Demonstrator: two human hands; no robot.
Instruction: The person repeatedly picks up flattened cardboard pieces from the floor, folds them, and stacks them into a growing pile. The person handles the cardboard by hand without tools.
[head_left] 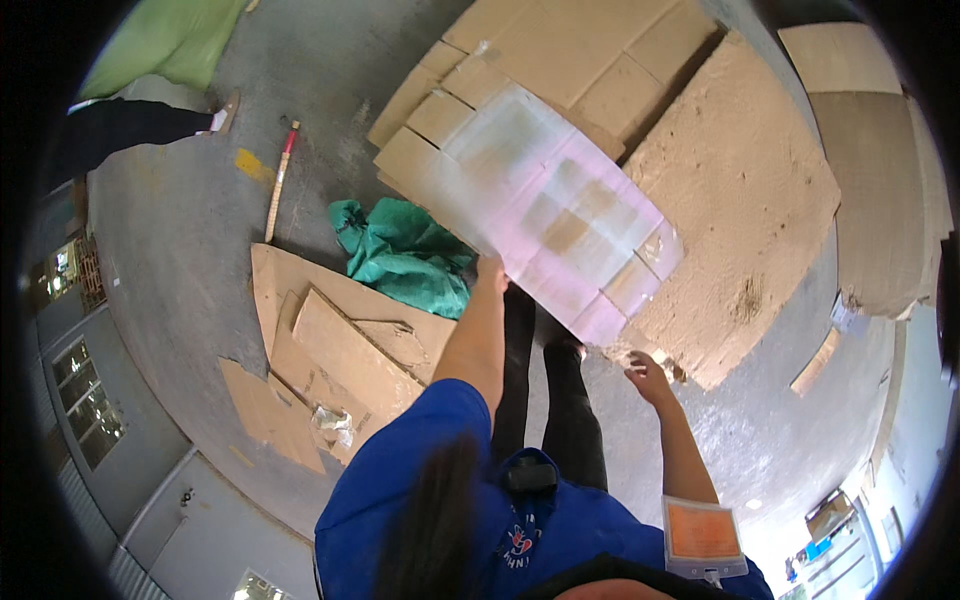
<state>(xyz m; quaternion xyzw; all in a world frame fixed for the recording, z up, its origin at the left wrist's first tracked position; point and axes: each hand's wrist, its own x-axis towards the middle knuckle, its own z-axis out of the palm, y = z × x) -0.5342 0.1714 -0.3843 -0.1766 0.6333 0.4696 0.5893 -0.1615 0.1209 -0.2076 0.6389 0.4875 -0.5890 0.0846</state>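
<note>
Left hand (491, 268) gripping flattened taped carton (545, 205) edge, right hand (648, 376) just below it

From where I watch, my left arm rises from the blue short sleeve at lower centre of the frame and stretches nearly straight up toward mid-frame, forearm bare, ending in the left hand (491, 270), whose fingers are closed in a pinch, mostly hidden at the tips. My right arm comes up from the lower right, bent a little at the elbow and angled toward centre, with the right hand (648, 377) lower than the other, palm down and fingers loosely spread and curled. The two hands sit well apart.
</note>
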